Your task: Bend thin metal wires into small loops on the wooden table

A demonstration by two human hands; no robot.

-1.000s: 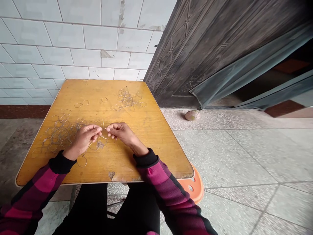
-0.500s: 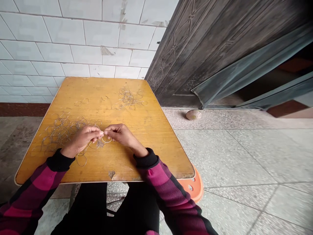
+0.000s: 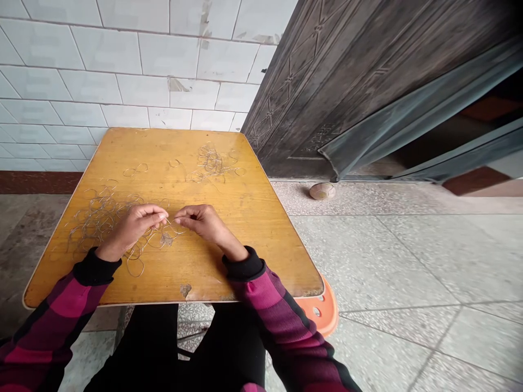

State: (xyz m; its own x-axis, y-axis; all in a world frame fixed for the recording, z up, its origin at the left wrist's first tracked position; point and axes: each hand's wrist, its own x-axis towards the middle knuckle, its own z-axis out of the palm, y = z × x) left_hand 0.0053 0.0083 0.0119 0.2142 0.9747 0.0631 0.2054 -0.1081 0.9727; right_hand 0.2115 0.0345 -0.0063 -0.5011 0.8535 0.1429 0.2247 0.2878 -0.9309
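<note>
Over the middle of the table, my left hand is closed in a pinch on a thin bent wire loop, which curves out to the right below the fingertips. My right hand faces it, thumb and forefinger pinched close together. A small gap separates the two hands' fingertips. Whether the wire passes between my right fingers is too fine to see. A loose tangle of thin wire loops lies beside and partly beneath my left hand. One wire loop sticks out toward me below that wrist.
The worn yellow wooden table stands against a white tiled wall. A second wire pile lies at the back right, with a figure-eight wire at the back left. An orange stool shows under the right corner.
My left hand has shifted slightly left, and its fingertips have parted from my right hand's. The wire loop between them has tilted flatter. My right hand has barely moved.
</note>
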